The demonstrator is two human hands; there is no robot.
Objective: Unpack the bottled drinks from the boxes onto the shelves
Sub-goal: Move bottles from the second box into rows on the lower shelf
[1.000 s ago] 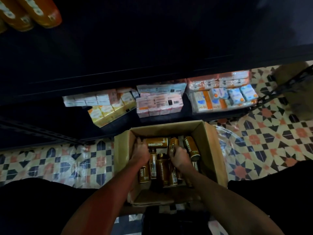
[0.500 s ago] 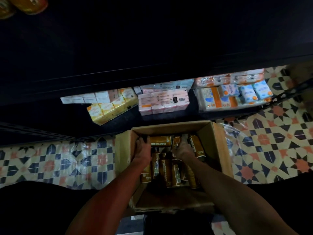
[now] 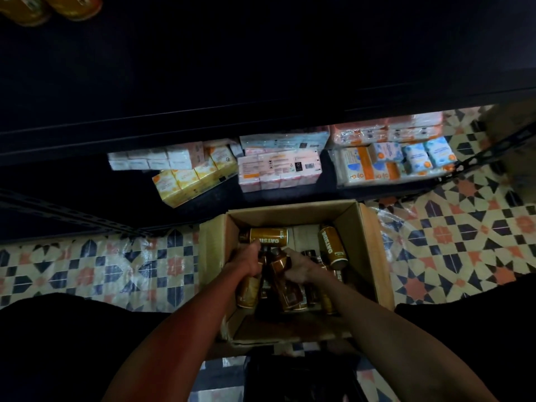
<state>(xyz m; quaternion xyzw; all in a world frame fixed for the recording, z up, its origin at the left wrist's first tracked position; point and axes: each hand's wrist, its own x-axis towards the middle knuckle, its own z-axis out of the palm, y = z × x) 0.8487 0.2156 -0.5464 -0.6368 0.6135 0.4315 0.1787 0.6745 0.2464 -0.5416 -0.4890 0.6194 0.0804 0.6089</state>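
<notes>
As L hand [image 3: 246, 264], R hand [image 3: 300, 268] grip bottles [image 3: 278, 267], OATSIDE labels [image 3: 268, 237], box [image 3: 369, 256]

"OATSIDE" on brown bottles [image 3: 268, 237]

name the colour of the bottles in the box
The bottles are golden brown with white lettering, best seen in the head view.
</notes>
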